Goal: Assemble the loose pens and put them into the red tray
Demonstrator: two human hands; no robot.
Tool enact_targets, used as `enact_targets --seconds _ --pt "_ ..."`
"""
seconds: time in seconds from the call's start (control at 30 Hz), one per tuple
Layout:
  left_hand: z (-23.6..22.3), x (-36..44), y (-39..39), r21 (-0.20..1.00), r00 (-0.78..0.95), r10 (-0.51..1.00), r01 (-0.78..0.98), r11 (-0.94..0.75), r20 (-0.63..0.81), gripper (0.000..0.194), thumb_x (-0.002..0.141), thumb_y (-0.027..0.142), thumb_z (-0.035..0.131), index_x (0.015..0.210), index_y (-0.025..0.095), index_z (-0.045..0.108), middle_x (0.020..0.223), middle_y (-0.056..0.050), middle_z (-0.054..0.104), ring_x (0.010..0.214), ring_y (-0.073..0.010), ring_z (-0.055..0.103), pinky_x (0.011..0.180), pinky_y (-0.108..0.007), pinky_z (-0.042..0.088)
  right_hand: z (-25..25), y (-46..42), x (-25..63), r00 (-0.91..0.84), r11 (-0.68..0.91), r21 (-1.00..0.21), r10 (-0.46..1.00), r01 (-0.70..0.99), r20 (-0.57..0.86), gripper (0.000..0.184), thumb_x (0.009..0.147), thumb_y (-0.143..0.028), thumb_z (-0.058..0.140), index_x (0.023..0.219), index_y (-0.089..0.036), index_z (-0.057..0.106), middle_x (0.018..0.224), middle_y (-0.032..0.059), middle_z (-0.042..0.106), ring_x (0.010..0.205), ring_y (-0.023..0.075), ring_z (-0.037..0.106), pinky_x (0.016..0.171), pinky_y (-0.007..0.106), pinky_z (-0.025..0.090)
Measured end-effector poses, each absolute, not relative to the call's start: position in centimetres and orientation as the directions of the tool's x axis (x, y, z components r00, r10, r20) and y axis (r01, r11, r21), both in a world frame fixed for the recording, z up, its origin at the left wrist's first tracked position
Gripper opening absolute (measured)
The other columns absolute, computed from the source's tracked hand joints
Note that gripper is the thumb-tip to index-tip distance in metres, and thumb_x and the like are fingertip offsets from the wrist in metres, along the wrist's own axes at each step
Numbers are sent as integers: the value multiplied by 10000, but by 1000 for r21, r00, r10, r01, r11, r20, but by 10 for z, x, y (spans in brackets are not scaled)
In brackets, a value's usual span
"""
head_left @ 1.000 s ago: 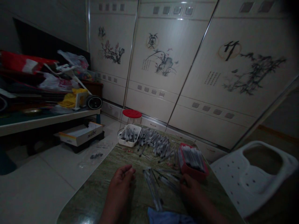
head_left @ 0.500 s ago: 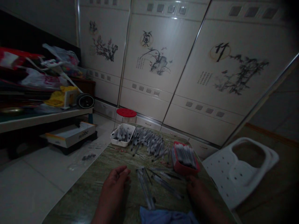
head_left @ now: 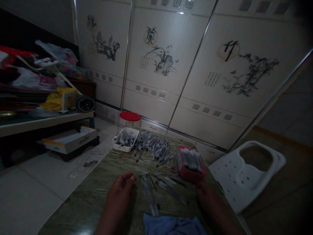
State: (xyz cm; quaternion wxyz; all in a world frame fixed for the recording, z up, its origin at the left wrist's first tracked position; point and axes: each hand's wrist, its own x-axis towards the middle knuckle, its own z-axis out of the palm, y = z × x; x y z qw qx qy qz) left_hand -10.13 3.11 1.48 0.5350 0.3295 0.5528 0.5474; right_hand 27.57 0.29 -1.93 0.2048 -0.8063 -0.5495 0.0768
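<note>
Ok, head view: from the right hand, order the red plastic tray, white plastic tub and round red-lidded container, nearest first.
From the right hand:
1. Red plastic tray, just ahead.
2. White plastic tub, farther, leftward.
3. Round red-lidded container, behind the tub.

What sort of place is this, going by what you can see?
Probably a room in a home used for small handwork: cabinet doors painted with bamboo, a cluttered low bench, and a table heaped with pen-like plastic tubes.

Ink-painted cream wall panels [head_left: 151, 107] rise behind; pale floor tiles [head_left: 29, 199] spread below.
</note>
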Motion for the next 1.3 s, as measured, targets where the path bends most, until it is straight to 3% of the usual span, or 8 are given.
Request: enact_targets --seconds 0.2,0.43,0.57,0.87,0.93,1.07,1.17,1.3 --pt "12 -98 29 960 -171 960 -209 185 -222 420 830 537 758 1085 204 723 880 -57 759 793 -225 658 704 -316 488 -23 -4 282 346 -278 -438 935 855 83 338 910 -290 519 1115 -209 774 1093 147 807 1002 323 753 842 388 484" --pt "18 -90 26 958 -176 958 -219 185 -225 409 768 529 801 1018 208 757 862 -62 767 733 -221 660 657 -299 475 -24 -14 281 302 -225 -484 950 846 85 177 872 -302 586 904 -276 759 981 97 797 963 312 744 833 403 506" --pt "17 -84 23 945 -128 966 -269 183 -224 443 724 544 840 1003 207 770 867 -60 764 709 -218 657 638 -295 473 -11 -24 277 304 -212 -483 945 850 121 209 897 -361 554 879 -246 728 983 94 764 966 296 709 876 398 495" --pt "8 -42 -2 890 301 934 -348 293 -190 508 779 557 839 1117 186 760 868 -69 759 745 -203 662 693 -295 485 6 -59 186 95 -49 -705 995 707 25 287 983 -498 545 1029 -266 707 1005 62 763 938 261 689 852 346 519" --pt "7 -36 -5 868 353 918 -381 317 -180 495 771 603 834 1019 182 757 775 -45 723 672 -177 617 657 -282 457 3 -64 166 54 -32 -711 999 702 9 277 985 -487 534 1009 -269 704 956 48 763 910 249 694 819 331 513" --pt "4 -39 -3 859 278 935 -399 320 -219 473 784 650 804 827 188 716 683 -21 676 609 -155 561 615 -262 423 -1 -60 171 95 -70 -741 995 668 -8 327 981 -484 516 1040 -237 724 981 60 783 930 250 707 823 325 517" --pt "0 -48 2 853 177 947 -413 318 -267 458 811 643 786 848 190 726 701 -22 683 634 -166 579 626 -262 441 -1 -49 207 280 -161 -671 957 724 72 306 957 -447 497 943 -227 709 914 54 765 869 252 694 767 326 513" --pt "-4 -53 6 841 84 956 -458 288 -282 438 815 621 795 841 189 730 715 -16 683 644 -163 579 638 -261 460 -4 -30 248 357 -224 -603 928 765 110 228 884 -356 519 890 -226 707 915 70 749 907 274 695 791 345 499"
